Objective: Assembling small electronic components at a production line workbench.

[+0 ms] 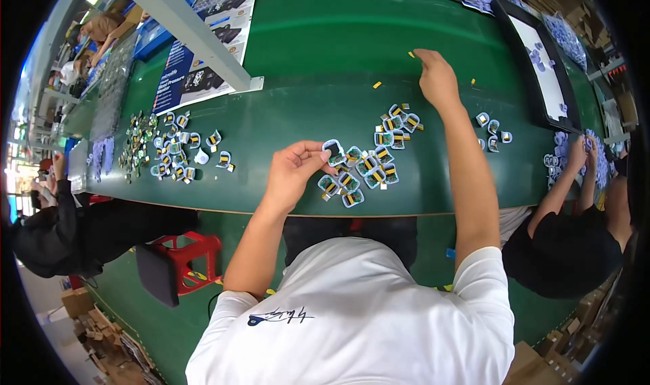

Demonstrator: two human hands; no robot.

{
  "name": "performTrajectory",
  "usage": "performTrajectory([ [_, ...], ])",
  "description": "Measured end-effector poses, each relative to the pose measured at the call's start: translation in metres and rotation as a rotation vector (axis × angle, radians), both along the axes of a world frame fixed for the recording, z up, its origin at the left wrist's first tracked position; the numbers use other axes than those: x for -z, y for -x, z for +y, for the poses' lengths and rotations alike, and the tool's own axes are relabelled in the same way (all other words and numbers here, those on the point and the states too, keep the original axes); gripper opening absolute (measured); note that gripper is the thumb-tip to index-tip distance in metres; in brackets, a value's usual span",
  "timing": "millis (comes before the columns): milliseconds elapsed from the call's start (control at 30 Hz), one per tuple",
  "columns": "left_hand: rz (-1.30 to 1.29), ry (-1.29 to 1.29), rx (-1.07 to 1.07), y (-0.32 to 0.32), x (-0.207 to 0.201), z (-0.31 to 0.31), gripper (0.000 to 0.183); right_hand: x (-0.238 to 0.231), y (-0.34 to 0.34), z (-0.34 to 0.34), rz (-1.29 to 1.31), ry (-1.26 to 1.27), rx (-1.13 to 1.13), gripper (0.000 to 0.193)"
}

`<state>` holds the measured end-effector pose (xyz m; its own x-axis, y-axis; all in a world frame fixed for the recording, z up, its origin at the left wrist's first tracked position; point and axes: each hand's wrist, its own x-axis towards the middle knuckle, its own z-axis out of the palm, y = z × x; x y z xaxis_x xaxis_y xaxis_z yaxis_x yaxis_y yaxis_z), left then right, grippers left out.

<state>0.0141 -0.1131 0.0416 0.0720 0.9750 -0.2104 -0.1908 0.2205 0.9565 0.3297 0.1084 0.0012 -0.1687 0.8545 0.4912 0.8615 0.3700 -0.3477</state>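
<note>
Between the thumb and fingers of my left hand (296, 170) is a small white-rimmed plastic casing (334, 153) with a dark face, tilted up above the table. My right hand (437, 78) is stretched far forward over the green table, fingers together. A small yellow strip (411, 54) shows right at its fingertips. Beside and below the held casing lies a cluster of similar casings (374, 176), with green circuit boards and yellow-and-black parts showing. This cluster runs up toward the right forearm. Two more yellow pieces (377, 85) lie loose on the table.
Another group of casings (177, 148) lies to the left, beside a pile of green circuit boards (139, 138). A few casings (493, 126) sit right of my right forearm. A metal post (196, 36) stands over a printed cardboard sheet (169, 90). A black-framed tray (542, 67) is at right. Co-workers sit on both sides.
</note>
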Motion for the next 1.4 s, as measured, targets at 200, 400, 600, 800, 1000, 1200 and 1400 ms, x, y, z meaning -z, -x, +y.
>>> performTrajectory([
  [200, -0.204, 0.069, 0.015, -0.005, -0.005, 0.01, 0.022, -0.036, 0.042, -0.114, 0.281, 0.08, -0.43, 0.034],
  [400, -0.323, 0.129, 0.1, -0.014, 0.002, 0.019, 0.022, -0.036, 0.065, -0.178, 0.412, 0.063, -0.651, 0.033],
  [600, -0.114, 0.036, 0.038, -0.02, 0.006, 0.016, 0.018, -0.045, 0.066, -0.182, 0.44, 0.036, -0.71, 0.023],
  [800, 0.146, -0.027, 0.079, -0.023, 0.0, 0.009, 0.02, -0.047, 0.074, -0.194, 0.458, 0.285, -0.647, 0.015],
  [1000, 0.142, 0.011, 0.195, -0.023, 0.002, 0.008, 0.023, -0.033, 0.071, -0.199, 0.619, 0.419, -0.404, 0.015],
  [1200, 0.144, 0.034, 0.231, -0.024, 0.0, 0.008, 0.025, -0.042, 0.073, -0.195, 0.293, 0.081, -0.452, 0.012],
  [1400, 0.056, 0.019, 0.243, -0.023, 0.004, 0.007, 0.026, -0.043, 0.078, -0.197, 0.258, -0.009, -0.415, 0.014],
])
